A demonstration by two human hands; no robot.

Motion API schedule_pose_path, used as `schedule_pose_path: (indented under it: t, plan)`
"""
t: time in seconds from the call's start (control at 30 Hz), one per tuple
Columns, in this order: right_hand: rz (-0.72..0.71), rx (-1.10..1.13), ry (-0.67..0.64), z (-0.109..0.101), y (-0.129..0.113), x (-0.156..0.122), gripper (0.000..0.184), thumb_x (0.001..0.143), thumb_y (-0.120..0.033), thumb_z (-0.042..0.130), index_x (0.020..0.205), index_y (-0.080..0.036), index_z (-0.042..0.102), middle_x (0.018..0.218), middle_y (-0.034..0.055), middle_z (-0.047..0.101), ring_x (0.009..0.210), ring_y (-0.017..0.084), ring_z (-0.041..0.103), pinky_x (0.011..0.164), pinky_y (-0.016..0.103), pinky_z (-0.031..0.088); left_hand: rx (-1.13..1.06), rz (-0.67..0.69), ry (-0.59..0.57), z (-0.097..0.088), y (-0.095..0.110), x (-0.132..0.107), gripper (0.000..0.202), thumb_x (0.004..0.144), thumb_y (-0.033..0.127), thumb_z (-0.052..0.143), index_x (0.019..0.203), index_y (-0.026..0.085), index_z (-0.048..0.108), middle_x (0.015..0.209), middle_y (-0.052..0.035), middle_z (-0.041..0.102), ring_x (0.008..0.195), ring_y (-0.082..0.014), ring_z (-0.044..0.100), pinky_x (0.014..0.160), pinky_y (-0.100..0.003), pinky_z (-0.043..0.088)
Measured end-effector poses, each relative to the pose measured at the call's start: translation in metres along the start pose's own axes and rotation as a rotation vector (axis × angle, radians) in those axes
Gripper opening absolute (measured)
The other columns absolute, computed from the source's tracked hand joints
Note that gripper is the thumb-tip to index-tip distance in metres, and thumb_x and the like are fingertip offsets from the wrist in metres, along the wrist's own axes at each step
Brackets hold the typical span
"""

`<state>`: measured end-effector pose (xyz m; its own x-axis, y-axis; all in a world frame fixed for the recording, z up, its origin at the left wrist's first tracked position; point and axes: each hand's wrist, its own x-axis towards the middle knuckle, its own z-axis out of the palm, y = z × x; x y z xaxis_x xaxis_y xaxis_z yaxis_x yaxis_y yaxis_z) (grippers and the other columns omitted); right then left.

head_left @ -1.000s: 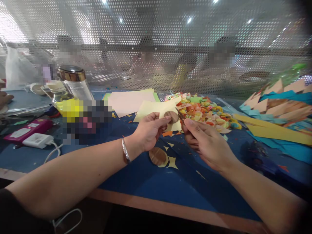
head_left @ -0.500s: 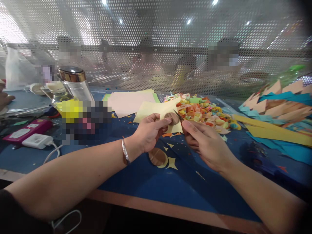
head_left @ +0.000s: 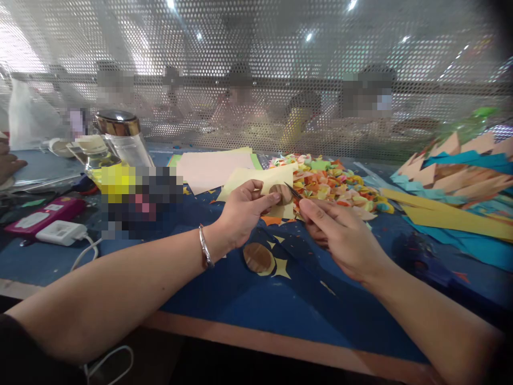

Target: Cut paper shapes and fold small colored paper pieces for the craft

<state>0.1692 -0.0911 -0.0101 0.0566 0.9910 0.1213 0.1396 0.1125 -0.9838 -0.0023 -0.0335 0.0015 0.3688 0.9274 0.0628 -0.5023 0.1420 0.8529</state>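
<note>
My left hand [head_left: 242,214] is closed on a pale yellow sheet of paper [head_left: 240,181], its thumb pressing a brown round disc [head_left: 285,191] against the sheet. Dark pointed scissors [head_left: 294,192] are gripped in my right hand [head_left: 340,230], their tips at the right edge of the disc. The scissors' handles are hidden inside my fingers. Below the hands, another brown disc [head_left: 257,258] lies on the blue table over pale yellow paper. Beside it sits a four-pointed yellow scrap [head_left: 282,268].
Colourful cut paper pieces [head_left: 332,184] are heaped behind my right hand. Folded paper stacks [head_left: 460,160] stand at right. A glass flask [head_left: 128,147], a yellow-filled bottle [head_left: 96,158] and a white charger [head_left: 62,232] are at left. A perforated screen [head_left: 256,117] rises behind; another person's hand [head_left: 10,163] shows far left.
The paper and disc have shifted slightly left, along with my left hand. The scissors' tips have moved a little relative to the disc's edge. Everything else looks nearly the same.
</note>
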Motion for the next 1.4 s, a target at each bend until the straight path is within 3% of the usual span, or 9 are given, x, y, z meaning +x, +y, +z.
schedule_pose_path:
  t: [0.27, 0.5, 0.9, 1.4]
  plan:
    - [0.0, -0.069, 0.031, -0.004, 0.002, 0.0, 0.066, 0.078, -0.08, 0.073, 0.066, -0.023, 0.042, 0.058, -0.0073, 0.025, 0.049, 0.008, 0.019, 0.043, 0.027, 0.009, 0.119, 0.083, -0.042, -0.005, 0.001, 0.005, 0.028, 0.078, 0.009, 0.08, 0.088, 0.018, 0.055, 0.068, 0.0028, 0.069, 0.06, -0.0071, 0.058, 0.064, -0.022, 0.041]
    - [0.009, -0.085, 0.043, -0.005, 0.001, 0.0, 0.067, 0.077, -0.082, 0.073, 0.066, -0.023, 0.044, 0.058, -0.0071, 0.027, 0.049, 0.008, 0.021, 0.044, 0.027, 0.01, 0.163, 0.148, -0.116, -0.008, 0.001, 0.005, 0.034, 0.079, 0.018, 0.082, 0.097, 0.019, 0.053, 0.079, -0.0008, 0.074, 0.073, -0.0108, 0.066, 0.074, -0.026, 0.048]
    - [-0.048, -0.167, 0.011, -0.009, 0.006, 0.002, 0.06, 0.09, -0.076, 0.063, 0.07, -0.024, 0.043, 0.059, -0.007, 0.027, 0.05, 0.009, 0.021, 0.044, 0.029, 0.012, 0.301, 0.205, -0.13, -0.016, -0.001, 0.012, 0.045, 0.08, 0.018, 0.081, 0.114, 0.019, 0.052, 0.07, 0.0056, 0.067, 0.069, -0.0115, 0.067, 0.072, -0.026, 0.051]
    - [-0.112, -0.31, -0.007, -0.015, 0.005, 0.002, 0.056, 0.094, -0.074, 0.058, 0.073, -0.024, 0.049, 0.056, -0.0059, 0.034, 0.047, 0.01, 0.029, 0.043, 0.029, 0.02, 0.397, 0.198, -0.198, -0.021, -0.002, 0.016, 0.048, 0.083, 0.015, 0.075, 0.124, 0.018, 0.05, 0.072, 0.0046, 0.065, 0.07, -0.0129, 0.067, 0.072, -0.029, 0.05]
